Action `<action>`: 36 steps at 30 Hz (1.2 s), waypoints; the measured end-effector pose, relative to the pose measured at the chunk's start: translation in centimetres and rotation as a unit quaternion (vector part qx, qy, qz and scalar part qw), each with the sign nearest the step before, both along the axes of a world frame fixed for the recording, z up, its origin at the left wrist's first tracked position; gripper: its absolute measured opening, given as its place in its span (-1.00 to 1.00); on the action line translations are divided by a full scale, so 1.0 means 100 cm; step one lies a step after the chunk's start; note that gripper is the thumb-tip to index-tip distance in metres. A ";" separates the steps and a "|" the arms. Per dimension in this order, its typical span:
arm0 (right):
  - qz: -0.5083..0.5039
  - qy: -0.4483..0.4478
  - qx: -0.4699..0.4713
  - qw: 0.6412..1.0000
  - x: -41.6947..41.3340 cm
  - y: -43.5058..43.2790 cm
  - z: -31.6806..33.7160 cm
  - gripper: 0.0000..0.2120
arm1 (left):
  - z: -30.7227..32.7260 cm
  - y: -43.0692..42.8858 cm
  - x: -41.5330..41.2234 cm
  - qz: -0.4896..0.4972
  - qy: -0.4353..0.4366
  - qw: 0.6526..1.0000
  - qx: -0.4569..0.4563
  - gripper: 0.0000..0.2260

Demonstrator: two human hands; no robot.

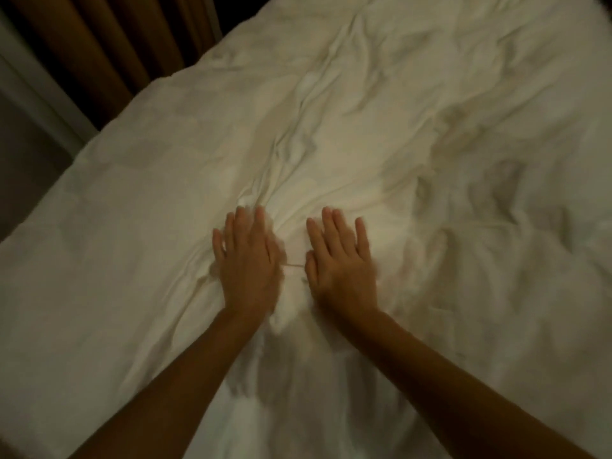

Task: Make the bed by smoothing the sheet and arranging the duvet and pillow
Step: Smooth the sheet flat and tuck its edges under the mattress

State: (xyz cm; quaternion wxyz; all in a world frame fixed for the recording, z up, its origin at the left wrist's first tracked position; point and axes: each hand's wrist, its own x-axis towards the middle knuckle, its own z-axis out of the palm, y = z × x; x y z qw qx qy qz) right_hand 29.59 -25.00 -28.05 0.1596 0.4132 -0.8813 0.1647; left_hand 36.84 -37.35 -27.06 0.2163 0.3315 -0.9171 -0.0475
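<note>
White duvet (430,144) is lying spread over the bed, filling most of the view. Its left edge is running diagonally from lower left to top centre, and the long creases are pointing much the same way, from the hands toward upper right. Left hand (246,260) and right hand (341,260) are pressing palm-down on the duvet, side by side, just apart, near the middle. Fingers (334,226) are lying straight and released, slightly spread, grasping nothing, tips pointing up-frame. Fabric is bunching between the hands. Brown curtain (99,38) is hanging beyond the edge, upper left.
</note>
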 end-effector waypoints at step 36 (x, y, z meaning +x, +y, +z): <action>0.158 -0.086 -0.054 0.982 0.018 0.031 -0.022 -0.79 | -0.078 -0.008 -0.017 -0.220 -0.116 0.967 -0.048 -0.54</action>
